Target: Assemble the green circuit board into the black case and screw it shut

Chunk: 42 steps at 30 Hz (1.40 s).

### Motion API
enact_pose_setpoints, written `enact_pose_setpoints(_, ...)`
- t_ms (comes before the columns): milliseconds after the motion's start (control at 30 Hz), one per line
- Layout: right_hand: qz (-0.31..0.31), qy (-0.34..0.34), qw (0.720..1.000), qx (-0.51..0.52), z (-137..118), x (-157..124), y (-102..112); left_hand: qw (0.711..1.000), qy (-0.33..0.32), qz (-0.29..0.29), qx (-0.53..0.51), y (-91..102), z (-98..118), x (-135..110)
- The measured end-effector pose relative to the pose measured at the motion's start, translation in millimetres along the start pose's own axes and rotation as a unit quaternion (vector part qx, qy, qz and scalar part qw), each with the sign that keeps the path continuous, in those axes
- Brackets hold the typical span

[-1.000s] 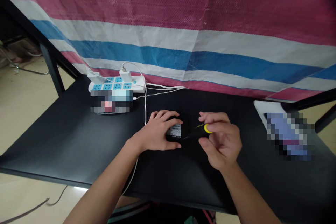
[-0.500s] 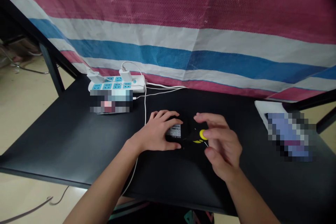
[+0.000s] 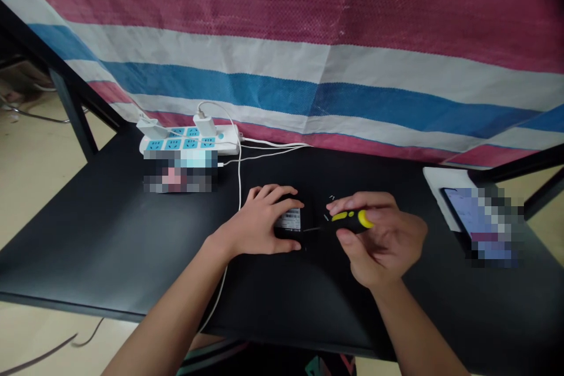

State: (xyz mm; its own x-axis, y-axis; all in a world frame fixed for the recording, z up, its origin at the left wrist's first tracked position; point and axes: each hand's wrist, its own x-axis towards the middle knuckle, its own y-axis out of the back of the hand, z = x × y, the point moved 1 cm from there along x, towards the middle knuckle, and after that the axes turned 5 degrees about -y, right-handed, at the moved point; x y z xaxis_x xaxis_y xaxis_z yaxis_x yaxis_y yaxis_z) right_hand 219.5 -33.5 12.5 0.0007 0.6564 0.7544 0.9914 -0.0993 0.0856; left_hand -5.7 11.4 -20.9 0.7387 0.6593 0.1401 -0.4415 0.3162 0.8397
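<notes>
While left hand [image 3: 259, 223] grasps box [image 3: 291, 219] at frame centre, likely steadying it, right hand [image 3: 388, 235] grips screwdriver [image 3: 348, 221] between fingers [image 3: 346, 237], aimed boxward.

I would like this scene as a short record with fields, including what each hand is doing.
Left hand: holds a labelled black object on the table, thumb at the near side
Right hand: holds a black-and-yellow screwdriver
Screwdriver shaft: points left toward the object; contact unclear
Small metal pieces: by the right fingertips; exact type unclear
Table: black
Back left: white power strip with blue sockets
Far right: phone, partly pixelated
Backdrop: red, white and blue stripes
</notes>
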Motion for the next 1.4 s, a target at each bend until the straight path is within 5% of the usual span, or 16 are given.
enact_pose_setpoints(333, -0.011, -0.007, 1.0, 0.002, -0.5, -0.4, 4.0, 1.0, -0.001, -0.004, 0.006, -1.0, -0.7, -0.9)
enact_pose_setpoints(567, 0.079, 0.041, 0.995, -0.039, -6.6, 1.9, 12.0, 0.999, 0.005, 0.002, 0.033, -5.7, -1.6, -3.7)
enact_pose_setpoints(967, 0.113, 0.026, 0.987, -0.108, -5.0, -27.4, 8.8, 0.999, -0.027, 0.014, 0.04, -2.2, 1.0, -0.3)
enact_pose_setpoints(1400, 0.009, 0.022, 0.998, -0.061, -8.5, -18.4, -1.2, 1.0, -0.016, -0.007, 0.021, -3.5, 0.3, 0.4)
